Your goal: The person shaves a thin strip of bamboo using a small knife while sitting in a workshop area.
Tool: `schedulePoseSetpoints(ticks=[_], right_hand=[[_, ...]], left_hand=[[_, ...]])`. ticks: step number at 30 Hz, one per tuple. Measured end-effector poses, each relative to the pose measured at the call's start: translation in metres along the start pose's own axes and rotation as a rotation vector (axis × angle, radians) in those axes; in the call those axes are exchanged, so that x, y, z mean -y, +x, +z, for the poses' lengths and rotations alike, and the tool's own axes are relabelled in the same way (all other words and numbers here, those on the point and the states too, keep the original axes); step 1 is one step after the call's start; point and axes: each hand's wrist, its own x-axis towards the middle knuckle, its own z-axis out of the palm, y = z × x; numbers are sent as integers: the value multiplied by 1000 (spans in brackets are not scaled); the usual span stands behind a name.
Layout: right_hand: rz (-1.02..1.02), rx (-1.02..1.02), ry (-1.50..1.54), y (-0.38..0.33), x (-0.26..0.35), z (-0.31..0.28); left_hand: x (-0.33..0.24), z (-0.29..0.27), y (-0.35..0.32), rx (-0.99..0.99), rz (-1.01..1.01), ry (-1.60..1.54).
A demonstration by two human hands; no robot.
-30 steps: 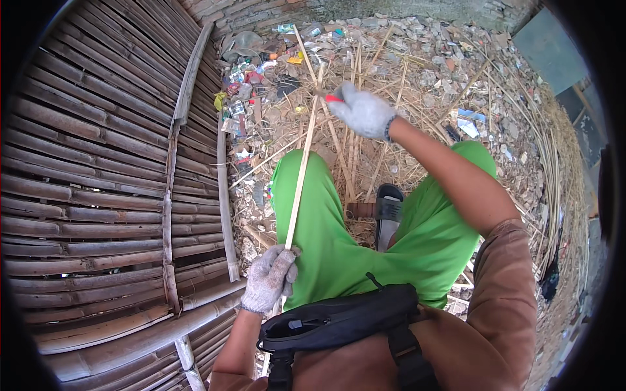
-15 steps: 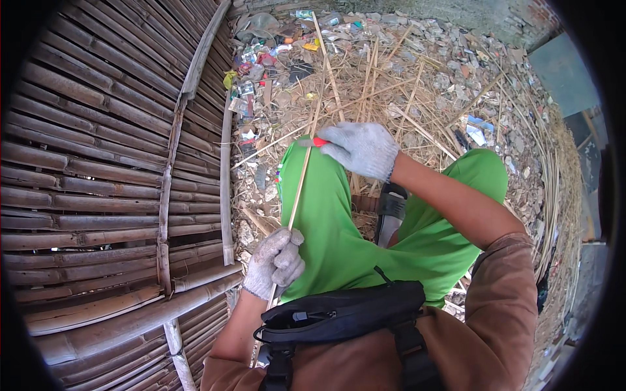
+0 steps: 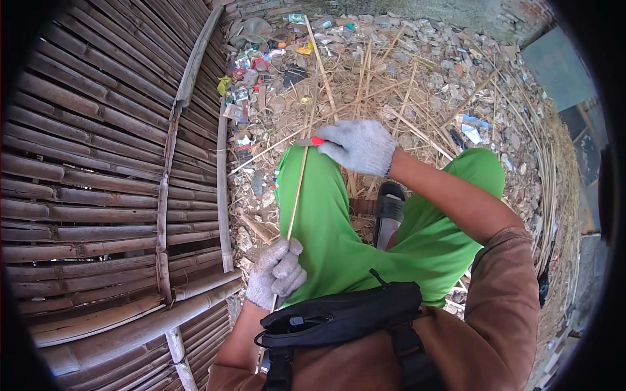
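A long, thin bamboo strip [image 3: 299, 189] runs over my left knee, which is in green trousers [image 3: 319, 215]. My left hand [image 3: 277, 270], in a pale knit glove, is closed round the strip's lower part near my hip. In my gloved right hand [image 3: 362, 146] is a knife [image 3: 318, 141] with a red handle, gripped above the same knee. Its short, dull blade [image 3: 304, 142] points left and lies across the strip. The strip continues past the blade toward the littered ground. How deep the edge meets the strip is too small to tell.
A bamboo slat wall [image 3: 98, 169] rises close on my left. Loose bamboo strips [image 3: 362, 85], shavings, stones and litter [image 3: 254, 62] cover the ground ahead. A black waist bag [image 3: 342, 316] lies on my lap. More long strips [image 3: 551, 189] are at the right.
The whole view has shifted slightly. My left hand stays closed on the strip and my right hand on the knife, both nearly in place at the knee.
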Motion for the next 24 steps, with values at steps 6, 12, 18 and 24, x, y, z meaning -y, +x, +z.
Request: schedulePoseSetpoints(ticks=[6,12,18,24], right_hand=[[51,26,-32,21,-18,0],[296,10,-161,34,-92,-11],[600,-142,109,30,-81,-14],[571,-39,487,50,-44,4]], left_hand=[[-6,8,-4,-96,13,85],[-4,13,-33,-140,24,225],[4,7,-49,-365,28,591],[5,8,-29,-310,-31,857]])
